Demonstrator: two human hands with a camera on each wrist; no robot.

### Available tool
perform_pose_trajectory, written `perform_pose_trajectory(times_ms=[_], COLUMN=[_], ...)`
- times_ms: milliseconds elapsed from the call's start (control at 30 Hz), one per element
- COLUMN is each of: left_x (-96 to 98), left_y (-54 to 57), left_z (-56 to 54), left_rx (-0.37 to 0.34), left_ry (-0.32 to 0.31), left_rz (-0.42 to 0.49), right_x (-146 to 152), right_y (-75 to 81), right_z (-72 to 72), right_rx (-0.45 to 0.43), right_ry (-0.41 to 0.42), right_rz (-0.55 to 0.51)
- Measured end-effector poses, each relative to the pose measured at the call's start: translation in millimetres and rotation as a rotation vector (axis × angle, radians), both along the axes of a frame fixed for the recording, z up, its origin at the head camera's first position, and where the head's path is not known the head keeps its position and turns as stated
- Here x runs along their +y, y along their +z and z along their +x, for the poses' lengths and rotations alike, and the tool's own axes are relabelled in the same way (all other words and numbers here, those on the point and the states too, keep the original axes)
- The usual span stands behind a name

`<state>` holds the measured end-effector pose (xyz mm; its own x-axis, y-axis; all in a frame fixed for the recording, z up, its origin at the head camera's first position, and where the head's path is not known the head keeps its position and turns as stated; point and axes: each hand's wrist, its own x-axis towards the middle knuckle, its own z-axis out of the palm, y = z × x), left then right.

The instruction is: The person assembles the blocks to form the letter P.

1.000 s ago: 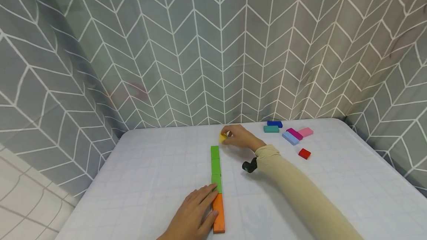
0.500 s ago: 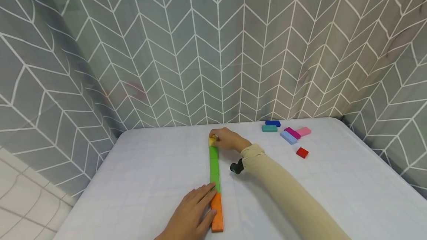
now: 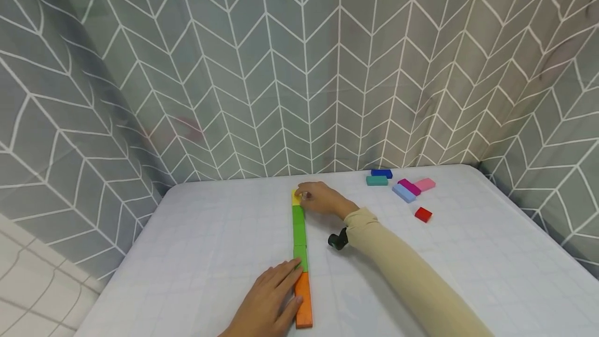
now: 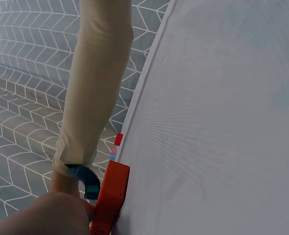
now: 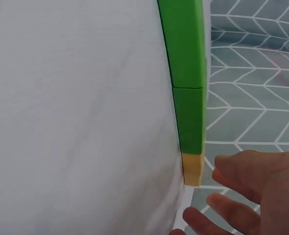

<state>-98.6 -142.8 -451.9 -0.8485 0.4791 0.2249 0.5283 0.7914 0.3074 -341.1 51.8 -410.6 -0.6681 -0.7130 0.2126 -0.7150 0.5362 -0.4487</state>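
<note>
A straight row of blocks runs away from me: an orange block (image 3: 303,303) nearest, green blocks (image 3: 299,228) beyond it, and a small yellow block (image 3: 295,197) against the far end. My left hand (image 3: 269,298) lies along the row's left side, its extended fingertips touching the near green block and the orange one. Beside the yellow block is my right hand (image 3: 323,196). In the right wrist view its loosely bent fingers (image 5: 242,174) stand a little apart from the yellow block (image 5: 192,169), with nothing held. The left wrist view shows the orange block (image 4: 112,188) close up.
At the back right of the white table (image 3: 210,243) lie a dark blue block (image 3: 381,173), a teal block (image 3: 377,181), a light blue block (image 3: 404,193), a magenta block (image 3: 409,187) and a pink block (image 3: 425,184). A red block (image 3: 423,215) lies nearer. Patterned curtain (image 3: 281,66) hangs behind.
My right hand brought the yellow block left to the end of the green row, then let go and shifted slightly right. My left hand stayed on the row.
</note>
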Motion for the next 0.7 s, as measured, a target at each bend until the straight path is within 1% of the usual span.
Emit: perform_pose_trajectory(times_ms=[100, 200, 300, 400, 467, 567, 633, 700], left_x=[-0.9, -0.6, -0.6, -1.5, -1.8, -1.2, -0.7, -0.3], left_y=[-3.3, -7.3, -9.5, -8.5, -7.7, -7.2, -7.7, -8.2], left_z=[0.8, 0.7, 0.4, 0.8, 0.8, 0.2, 0.2, 0.3], left_rx=[0.017, 0.063, 0.110, 0.125, 0.131, 0.123, 0.127, 0.131], left_ry=[0.000, -0.014, -0.025, -0.020, -0.017, -0.013, -0.013, -0.011], left_rz=[0.002, 0.021, 0.031, 0.022, 0.013, 0.011, 0.010, 0.008], right_x=[12.9, 35.3, 62.3, 89.6, 107.8, 132.1, 148.0, 163.5], right_y=[-0.9, -0.1, 1.4, 2.1, 1.4, 1.1, 0.2, -0.2], right_z=[6.5, 15.8, 23.3, 26.9, 27.6, 28.3, 28.3, 27.6], right_rx=[-0.011, -0.001, 0.035, 0.083, 0.139, 0.193, 0.227, 0.231], right_ry=[-0.036, -0.087, -0.125, -0.165, -0.201, -0.280, -0.359, -0.447], right_rz=[0.009, 0.035, 0.041, 0.044, 0.052, 0.063, 0.076, 0.090])
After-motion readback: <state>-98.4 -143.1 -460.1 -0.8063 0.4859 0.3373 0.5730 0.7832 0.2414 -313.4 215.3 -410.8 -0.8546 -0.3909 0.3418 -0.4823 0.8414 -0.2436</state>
